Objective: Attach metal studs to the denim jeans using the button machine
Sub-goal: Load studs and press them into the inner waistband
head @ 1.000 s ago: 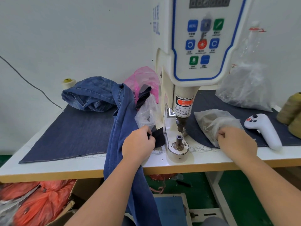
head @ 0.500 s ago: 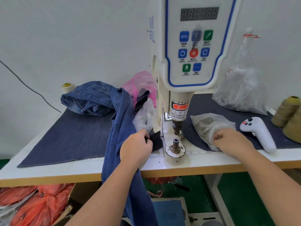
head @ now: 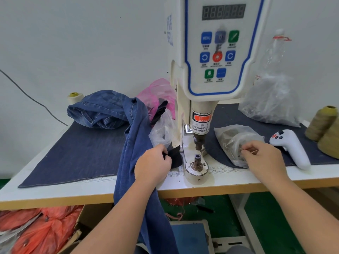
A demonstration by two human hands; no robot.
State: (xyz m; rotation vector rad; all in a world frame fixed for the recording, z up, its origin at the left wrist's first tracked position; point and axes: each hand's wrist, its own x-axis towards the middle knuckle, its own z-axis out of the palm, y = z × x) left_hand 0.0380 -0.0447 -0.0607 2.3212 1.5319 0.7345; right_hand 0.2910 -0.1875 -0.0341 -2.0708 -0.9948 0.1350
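Observation:
Blue denim jeans (head: 132, 136) lie bunched at the back left of the table and hang over its front edge. My left hand (head: 153, 166) grips a dark fold of the jeans just left of the button machine's lower die (head: 197, 159). The white button machine (head: 211, 70) rises behind it, its punch above the die. My right hand (head: 264, 158) has its fingertips in the mouth of a clear bag of studs (head: 233, 140), pinching at something small; the studs themselves are too small to make out.
A dark denim mat (head: 82, 153) covers the white table (head: 55, 191). A white handheld controller (head: 291, 147) lies right of the stud bag. A larger clear bag (head: 271, 101), thread cones (head: 322, 123), a pink bag (head: 157, 92) and a small clear bag (head: 163, 131) stand around the machine. Orange bags (head: 36, 230) sit under the table.
My right hand has moved from resting on the stud bag to working its fingertips into the bag's mouth. My left hand keeps its grip on the jeans beside the die.

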